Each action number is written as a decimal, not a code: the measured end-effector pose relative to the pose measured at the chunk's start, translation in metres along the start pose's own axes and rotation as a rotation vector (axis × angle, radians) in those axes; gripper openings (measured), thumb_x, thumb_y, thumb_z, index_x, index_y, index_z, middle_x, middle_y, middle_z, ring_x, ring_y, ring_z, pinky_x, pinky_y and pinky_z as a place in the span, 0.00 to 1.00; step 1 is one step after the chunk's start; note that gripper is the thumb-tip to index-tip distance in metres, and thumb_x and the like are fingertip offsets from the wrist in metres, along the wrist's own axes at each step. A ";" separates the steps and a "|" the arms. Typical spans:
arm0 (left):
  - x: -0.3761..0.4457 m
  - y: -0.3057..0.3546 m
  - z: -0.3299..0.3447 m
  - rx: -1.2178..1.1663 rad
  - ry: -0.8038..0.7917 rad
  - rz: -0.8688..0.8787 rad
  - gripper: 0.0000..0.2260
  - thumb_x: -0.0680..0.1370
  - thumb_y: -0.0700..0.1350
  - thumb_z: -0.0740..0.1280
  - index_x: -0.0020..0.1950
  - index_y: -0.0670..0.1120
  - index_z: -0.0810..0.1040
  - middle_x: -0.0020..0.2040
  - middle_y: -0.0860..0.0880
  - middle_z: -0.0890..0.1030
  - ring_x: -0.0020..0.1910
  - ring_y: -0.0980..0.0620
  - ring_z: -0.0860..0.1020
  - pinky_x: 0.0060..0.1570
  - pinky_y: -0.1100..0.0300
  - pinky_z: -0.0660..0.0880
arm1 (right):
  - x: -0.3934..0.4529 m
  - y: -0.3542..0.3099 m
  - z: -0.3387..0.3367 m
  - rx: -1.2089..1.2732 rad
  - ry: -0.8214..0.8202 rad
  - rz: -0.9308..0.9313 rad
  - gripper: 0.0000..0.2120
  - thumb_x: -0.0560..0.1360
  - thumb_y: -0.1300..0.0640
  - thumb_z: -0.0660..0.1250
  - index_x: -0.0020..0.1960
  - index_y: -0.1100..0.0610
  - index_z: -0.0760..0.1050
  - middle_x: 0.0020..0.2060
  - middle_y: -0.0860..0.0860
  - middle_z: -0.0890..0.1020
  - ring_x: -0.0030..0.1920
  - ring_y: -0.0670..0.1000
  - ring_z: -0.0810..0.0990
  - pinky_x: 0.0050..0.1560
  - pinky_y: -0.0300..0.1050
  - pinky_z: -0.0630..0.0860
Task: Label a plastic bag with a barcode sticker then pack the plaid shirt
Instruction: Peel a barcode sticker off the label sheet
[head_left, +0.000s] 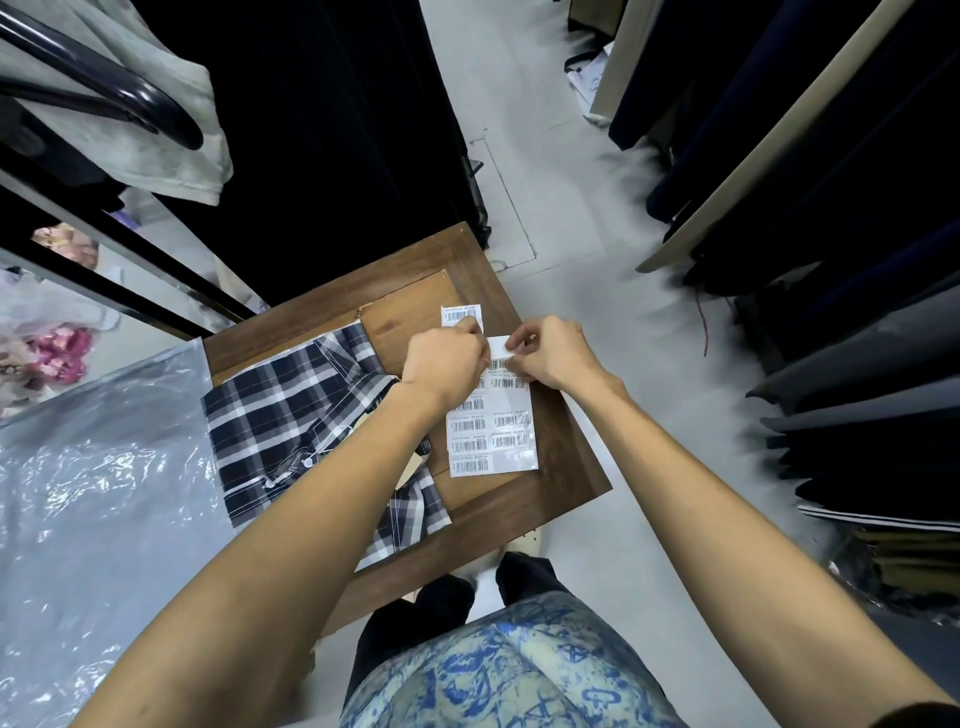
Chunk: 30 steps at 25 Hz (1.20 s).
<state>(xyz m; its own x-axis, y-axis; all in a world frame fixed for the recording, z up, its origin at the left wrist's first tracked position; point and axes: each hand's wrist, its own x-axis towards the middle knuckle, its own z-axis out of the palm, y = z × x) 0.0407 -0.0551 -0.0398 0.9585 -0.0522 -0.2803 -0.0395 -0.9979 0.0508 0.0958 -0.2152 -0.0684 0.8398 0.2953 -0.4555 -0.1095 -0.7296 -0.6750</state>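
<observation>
Hands (498, 358) pinch barcode sheet (491, 431); plastic bag (104, 493) lies beside plaid shirt (291, 415).

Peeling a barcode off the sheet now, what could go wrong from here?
1. Both hands, left hand and right hand, pinch at the top of the sticker sheet; the label may tear or curl onto itself.
2. The plastic bag lies off to the left beyond the plaid shirt, so the sticky label might catch the fabric when carried over.

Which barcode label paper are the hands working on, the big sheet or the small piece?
The big sheet: both hands pinch its far end. The small piece lies apart, beyond them.
</observation>
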 end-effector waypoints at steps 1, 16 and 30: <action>0.000 0.000 0.000 0.000 0.001 -0.001 0.13 0.84 0.51 0.60 0.57 0.51 0.83 0.59 0.52 0.77 0.48 0.45 0.82 0.37 0.55 0.72 | -0.003 0.001 -0.001 -0.030 -0.005 -0.053 0.06 0.70 0.60 0.76 0.46 0.53 0.85 0.40 0.51 0.86 0.41 0.48 0.85 0.50 0.39 0.80; -0.001 -0.002 0.000 -0.120 -0.077 -0.061 0.11 0.83 0.51 0.61 0.56 0.50 0.81 0.63 0.53 0.77 0.53 0.42 0.81 0.47 0.52 0.75 | -0.006 0.000 -0.005 -0.183 -0.095 -0.216 0.04 0.73 0.59 0.76 0.47 0.57 0.84 0.37 0.50 0.84 0.41 0.48 0.83 0.51 0.41 0.80; 0.000 0.006 -0.006 -0.169 -0.139 -0.044 0.13 0.82 0.50 0.59 0.58 0.45 0.79 0.60 0.46 0.80 0.56 0.41 0.80 0.58 0.48 0.75 | -0.015 0.025 0.002 -0.214 -0.025 -0.381 0.15 0.78 0.56 0.72 0.63 0.57 0.78 0.50 0.51 0.71 0.45 0.47 0.73 0.50 0.34 0.65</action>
<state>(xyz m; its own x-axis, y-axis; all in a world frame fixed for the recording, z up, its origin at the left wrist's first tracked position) 0.0423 -0.0606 -0.0339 0.9097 -0.0254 -0.4146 0.0604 -0.9794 0.1925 0.0793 -0.2370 -0.0793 0.7856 0.5810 -0.2126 0.3205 -0.6761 -0.6634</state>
